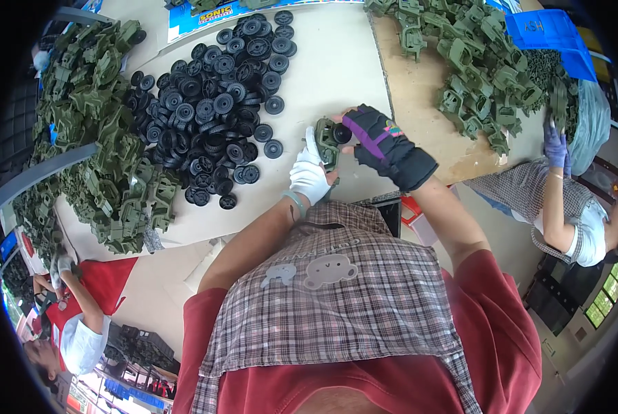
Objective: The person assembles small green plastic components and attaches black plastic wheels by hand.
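Over the table's front edge, my left hand (pixel 310 176) in a white glove is closed round an olive-green plastic toy vehicle body (pixel 327 141). My right hand (pixel 385 146), in a black and purple fingerless glove, pinches a small black toy wheel (pixel 340 132) against the vehicle's right side. Whether the wheel is fixed to the body cannot be made out. Just left of my hands spreads a big heap of black toy wheels (pixel 205 110), with a few loose ones (pixel 273 148) at its near right side.
Green vehicle parts (pixel 105 152) are piled along the left. More green bodies (pixel 471 76) cover the far right, near a blue bin (pixel 554 41). One co-worker (pixel 81 317) works at the lower left; another's purple-gloved hand (pixel 556 146) reaches in at the right. Bare tabletop (pixel 329 62) lies beyond my hands.
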A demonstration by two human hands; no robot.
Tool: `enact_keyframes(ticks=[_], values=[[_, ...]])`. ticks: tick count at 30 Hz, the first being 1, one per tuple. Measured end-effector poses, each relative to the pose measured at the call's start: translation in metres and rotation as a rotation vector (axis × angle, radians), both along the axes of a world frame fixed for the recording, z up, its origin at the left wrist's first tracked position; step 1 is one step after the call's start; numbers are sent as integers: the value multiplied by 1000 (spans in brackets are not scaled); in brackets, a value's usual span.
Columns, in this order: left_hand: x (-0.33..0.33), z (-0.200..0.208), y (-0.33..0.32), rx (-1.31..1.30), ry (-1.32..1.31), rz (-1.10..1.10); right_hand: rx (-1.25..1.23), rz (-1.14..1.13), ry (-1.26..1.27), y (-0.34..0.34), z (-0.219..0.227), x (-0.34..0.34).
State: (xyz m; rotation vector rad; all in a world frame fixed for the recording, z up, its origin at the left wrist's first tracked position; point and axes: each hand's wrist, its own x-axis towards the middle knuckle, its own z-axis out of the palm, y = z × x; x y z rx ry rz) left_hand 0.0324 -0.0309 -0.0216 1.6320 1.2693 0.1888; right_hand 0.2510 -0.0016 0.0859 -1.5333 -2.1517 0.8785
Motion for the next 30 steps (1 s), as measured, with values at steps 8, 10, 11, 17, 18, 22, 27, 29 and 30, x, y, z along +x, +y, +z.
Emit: enact_keyframes(ticks=[8,10,11,17,18,22,27,29,30], values=[[-8,-32,-5,71,37,-95,214,363,-324,52,-27,-56],[-3,-26,-4,12,10,-69,192,312,-339,56,-26,-51],[-6,-28,-8,13,15,-77,185,274,-347,60,-24,-52],[-10,-11,-2,-2,-131,-29,-24,-627,-124,50,-57,-62],[-9,-15,-3,-15,-129,-38,-12,-563,-156,52,-57,-61],[-4,-27,-6,143,-143,-110,45,-125,-251,72,-44,-53],[-3,-12,0,2,-168,-20,-266,-590,-233,66,-61,-54],[-2,-12,2,19,-179,-33,-138,-552,-220,63,-63,-56],[1,-10,3,-12,-206,-7,-5,-512,-205,63,-62,-56]])
